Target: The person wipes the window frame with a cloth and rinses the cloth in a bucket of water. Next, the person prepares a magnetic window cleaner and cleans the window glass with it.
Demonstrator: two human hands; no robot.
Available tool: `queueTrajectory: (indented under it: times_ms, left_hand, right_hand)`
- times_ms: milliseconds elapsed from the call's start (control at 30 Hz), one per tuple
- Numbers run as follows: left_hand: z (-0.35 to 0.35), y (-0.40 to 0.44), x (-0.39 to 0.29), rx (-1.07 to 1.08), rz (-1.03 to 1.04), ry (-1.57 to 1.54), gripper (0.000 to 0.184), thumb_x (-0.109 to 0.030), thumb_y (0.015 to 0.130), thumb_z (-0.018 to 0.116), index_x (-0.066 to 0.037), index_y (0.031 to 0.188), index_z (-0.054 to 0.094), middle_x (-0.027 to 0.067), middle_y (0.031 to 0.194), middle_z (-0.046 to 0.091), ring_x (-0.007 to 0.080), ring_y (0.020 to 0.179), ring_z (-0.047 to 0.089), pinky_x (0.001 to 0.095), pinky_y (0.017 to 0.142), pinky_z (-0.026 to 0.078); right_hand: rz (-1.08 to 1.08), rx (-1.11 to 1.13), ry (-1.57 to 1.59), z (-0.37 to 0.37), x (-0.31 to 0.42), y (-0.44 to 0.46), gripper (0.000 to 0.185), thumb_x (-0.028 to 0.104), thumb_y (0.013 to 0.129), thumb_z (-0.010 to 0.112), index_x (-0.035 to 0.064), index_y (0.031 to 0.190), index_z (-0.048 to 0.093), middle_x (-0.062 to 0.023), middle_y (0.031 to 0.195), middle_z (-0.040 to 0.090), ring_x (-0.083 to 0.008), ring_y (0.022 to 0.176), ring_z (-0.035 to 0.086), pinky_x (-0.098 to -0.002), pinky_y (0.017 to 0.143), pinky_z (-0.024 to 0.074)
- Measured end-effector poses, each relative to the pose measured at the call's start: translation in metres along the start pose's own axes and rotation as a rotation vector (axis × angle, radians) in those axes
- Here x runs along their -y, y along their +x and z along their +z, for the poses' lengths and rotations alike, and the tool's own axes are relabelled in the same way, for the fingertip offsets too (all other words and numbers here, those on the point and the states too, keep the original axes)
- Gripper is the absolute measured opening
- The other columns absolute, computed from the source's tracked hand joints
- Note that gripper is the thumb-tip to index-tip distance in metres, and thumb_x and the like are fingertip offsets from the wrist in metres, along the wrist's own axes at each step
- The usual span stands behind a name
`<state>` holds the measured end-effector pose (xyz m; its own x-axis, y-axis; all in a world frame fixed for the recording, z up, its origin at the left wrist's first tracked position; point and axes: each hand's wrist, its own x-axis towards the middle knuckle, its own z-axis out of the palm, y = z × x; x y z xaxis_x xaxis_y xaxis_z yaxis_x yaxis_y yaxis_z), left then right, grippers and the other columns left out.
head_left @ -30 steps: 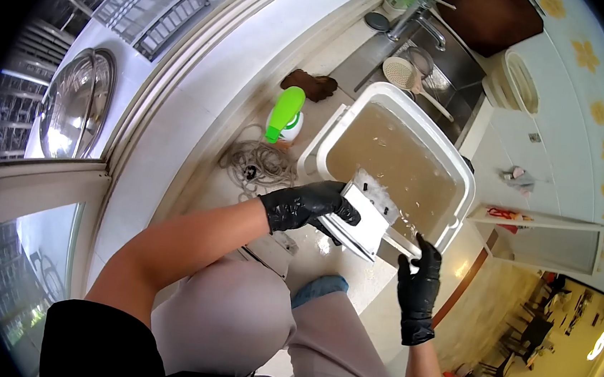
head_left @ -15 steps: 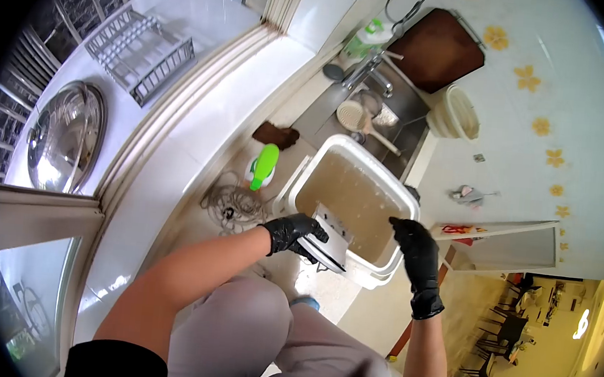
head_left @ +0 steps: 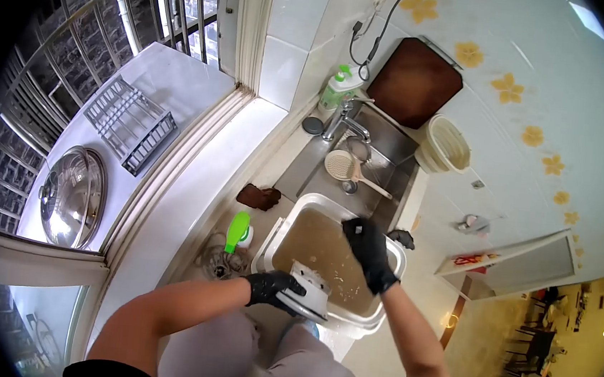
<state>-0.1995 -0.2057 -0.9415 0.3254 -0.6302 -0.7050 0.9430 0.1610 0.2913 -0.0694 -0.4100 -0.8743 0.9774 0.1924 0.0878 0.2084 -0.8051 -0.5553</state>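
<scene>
A white rectangular tub (head_left: 291, 216) of murky brown water stands in front of the sink. At its near left rim, my black-gloved left hand (head_left: 273, 289) grips a flat white plastic panel (head_left: 311, 290) with small dark spots, tilted over the edge. My right hand (head_left: 368, 255), also in a black glove, hovers above the water with its fingers curled together. A tiny pale spot shows at its fingertips; what it is I cannot make out. Left of the tub stands a bottle with a bright green top (head_left: 238, 232).
A steel sink (head_left: 307, 171) holds a strainer ladle (head_left: 340, 164) beneath a tap (head_left: 336, 123). A brown cloth (head_left: 258, 197) and a coil of clear tubing (head_left: 220, 260) lie left of the tub. A brown board (head_left: 417, 84) and stacked pale basins (head_left: 444, 145) are beyond.
My right hand has moved left from beside the tub's right rim to over the water. My left hand keeps its grip on the panel. The view has shifted.
</scene>
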Motion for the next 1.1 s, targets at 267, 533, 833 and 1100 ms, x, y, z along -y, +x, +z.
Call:
queueTrajectory:
  times_ms: [267,533,833,1100]
  left_hand:
    - [0.008,-0.004,-0.016,-0.098,-0.071,0.000,0.033,-0.020,0.084,0.067,-0.002,0.111,0.061,0.0076,0.100,0.065,0.0176,0.086,0.065,0.0316,0.071,0.058]
    - [-0.013,0.006,0.011,-0.086,0.194,0.119,0.034,-0.027,0.088,0.060,0.003,0.101,0.067,0.0118,0.101,0.069,0.0201,0.095,0.064,0.0308,0.087,0.048]
    - [-0.004,-0.002,0.013,-0.298,0.416,0.426,0.032,-0.032,0.075,0.073,-0.002,0.085,0.072,0.0138,0.079,0.069,0.0202,0.073,0.064,0.0318,0.071,0.048]
    - [0.004,-0.010,0.010,-0.170,0.148,-0.058,0.030,-0.013,0.076,0.072,-0.001,0.103,0.065,0.0062,0.090,0.068,0.0132,0.080,0.063,0.0276,0.074,0.052]
  right_hand:
    - [-0.597,-0.493,-0.193,0.080,-0.021,0.325,0.041,0.024,0.082,0.060,0.0022,0.116,0.054,-0.0218,0.111,0.058,-0.0369,0.099,0.057,-0.0435,0.082,0.0476]
    - [-0.191,-0.106,-0.338,0.105,0.018,0.499,0.062,0.038,0.080,0.058,0.0061,0.132,0.047,-0.0242,0.122,0.055,-0.0399,0.100,0.058,-0.0455,0.089,0.0469]
    - [-0.507,-0.358,-0.110,0.109,0.005,0.469,0.018,-0.002,0.074,0.056,0.0036,0.091,0.058,-0.0204,0.091,0.062,-0.0399,0.083,0.059,-0.0430,0.071,0.0475]
    - [-0.950,-0.241,-0.109,0.063,0.071,0.357,0.024,0.001,0.077,0.059,0.0092,0.099,0.054,-0.0174,0.092,0.055,-0.0377,0.087,0.055,-0.0450,0.074,0.0445]
